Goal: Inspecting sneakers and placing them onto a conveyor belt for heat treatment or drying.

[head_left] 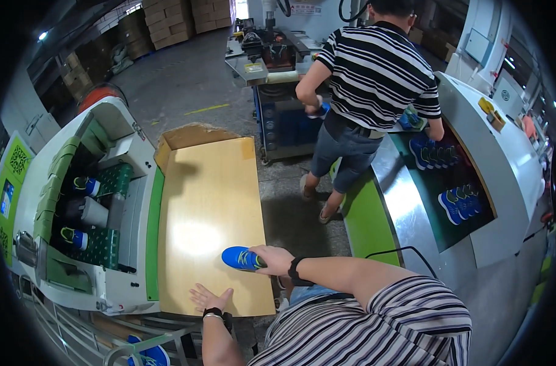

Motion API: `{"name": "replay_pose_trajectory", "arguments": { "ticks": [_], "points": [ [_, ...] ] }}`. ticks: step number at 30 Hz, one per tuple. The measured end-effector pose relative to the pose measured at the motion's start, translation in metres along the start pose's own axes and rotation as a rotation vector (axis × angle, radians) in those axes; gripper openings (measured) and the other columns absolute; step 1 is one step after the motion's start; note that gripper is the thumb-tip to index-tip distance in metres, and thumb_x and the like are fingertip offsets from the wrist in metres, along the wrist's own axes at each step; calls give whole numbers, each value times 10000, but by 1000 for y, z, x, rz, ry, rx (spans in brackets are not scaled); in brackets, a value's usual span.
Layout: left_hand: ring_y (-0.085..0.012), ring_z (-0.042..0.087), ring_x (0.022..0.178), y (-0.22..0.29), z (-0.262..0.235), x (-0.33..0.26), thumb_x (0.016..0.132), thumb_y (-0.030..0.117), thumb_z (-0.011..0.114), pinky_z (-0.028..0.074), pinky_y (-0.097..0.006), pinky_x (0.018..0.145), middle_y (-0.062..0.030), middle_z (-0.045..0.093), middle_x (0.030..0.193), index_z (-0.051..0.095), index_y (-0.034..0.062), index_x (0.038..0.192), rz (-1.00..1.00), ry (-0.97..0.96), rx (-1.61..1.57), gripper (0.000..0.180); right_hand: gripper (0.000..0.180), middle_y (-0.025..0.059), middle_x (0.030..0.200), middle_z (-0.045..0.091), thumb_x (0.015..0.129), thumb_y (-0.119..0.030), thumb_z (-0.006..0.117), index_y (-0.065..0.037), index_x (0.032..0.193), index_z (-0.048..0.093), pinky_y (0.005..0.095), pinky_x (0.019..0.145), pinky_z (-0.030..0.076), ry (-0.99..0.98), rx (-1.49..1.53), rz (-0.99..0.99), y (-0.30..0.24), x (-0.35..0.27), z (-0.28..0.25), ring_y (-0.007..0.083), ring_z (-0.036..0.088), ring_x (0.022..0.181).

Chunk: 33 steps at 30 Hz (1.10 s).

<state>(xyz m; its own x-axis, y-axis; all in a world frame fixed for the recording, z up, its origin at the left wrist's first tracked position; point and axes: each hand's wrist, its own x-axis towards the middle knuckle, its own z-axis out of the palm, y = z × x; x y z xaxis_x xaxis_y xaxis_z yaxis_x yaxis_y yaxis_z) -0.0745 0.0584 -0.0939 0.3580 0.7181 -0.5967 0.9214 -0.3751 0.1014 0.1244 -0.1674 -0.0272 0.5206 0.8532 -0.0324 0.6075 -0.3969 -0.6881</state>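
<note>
Two hands: both belong to the person with the camera, and both are at the near end of the wood table (pixel 208 201).
Right hand: the right hand (pixel 274 260) is closed around the heel end of one blue shoe (pixel 241 258). The fingers wrap over the top of it.
Left hand: the left hand (pixel 209 298) lies flat on the table with the fingers spread wide. It holds nothing.
Shoe: the blue shoe has yellow-green laces. It lies on its sole on the table, toe pointing to the left. It sits just above the left hand and does not touch it.
Wrists: each wrist has one dark band.
Machine on the left: a white and green machine (pixel 76 207) has two more shoes inside, one above the other.
Belt on the right: a dark belt (pixel 455 183) carries two bunches of blue shoes. I cannot count them for sure.
Other person: one person (pixel 369 85) in a striped shirt stands well away, past the table, with their back turned.
Floor: one more blue shoe (pixel 150 355) shows at the bottom edge, under the table.
</note>
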Motion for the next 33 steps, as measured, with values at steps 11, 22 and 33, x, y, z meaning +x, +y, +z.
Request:
{"name": "replay_pose_trajectory", "arguments": {
  "ticks": [11,22,33],
  "points": [
    [-467,-122,1465,-4,2,3,620,798,682,35,-677,1127,-251,-161,1593,-134,130,1551,33,19,-6,1407,699,177,1271,565,769,-299,755,-95,1364,450,435,974,463,20,-17,-8,0,2,4,374,558,1155],
    [-455,-101,1472,2,-8,-15,633,743,715,64,-686,1115,-241,-132,1602,-66,141,1565,21,100,-58,1357,695,215,1282,569,765,-266,762,-98,1359,442,425,954,483,-96,113,131,-10,19,-12,400,577,1150],
    [-421,362,1355,68,-95,109,871,502,651,322,-490,1101,-288,337,1475,259,3,1495,171,366,-556,889,673,223,1282,523,816,-284,720,-57,1366,406,465,928,481,135,-32,129,28,116,-18,417,549,1140]
  ]
}}
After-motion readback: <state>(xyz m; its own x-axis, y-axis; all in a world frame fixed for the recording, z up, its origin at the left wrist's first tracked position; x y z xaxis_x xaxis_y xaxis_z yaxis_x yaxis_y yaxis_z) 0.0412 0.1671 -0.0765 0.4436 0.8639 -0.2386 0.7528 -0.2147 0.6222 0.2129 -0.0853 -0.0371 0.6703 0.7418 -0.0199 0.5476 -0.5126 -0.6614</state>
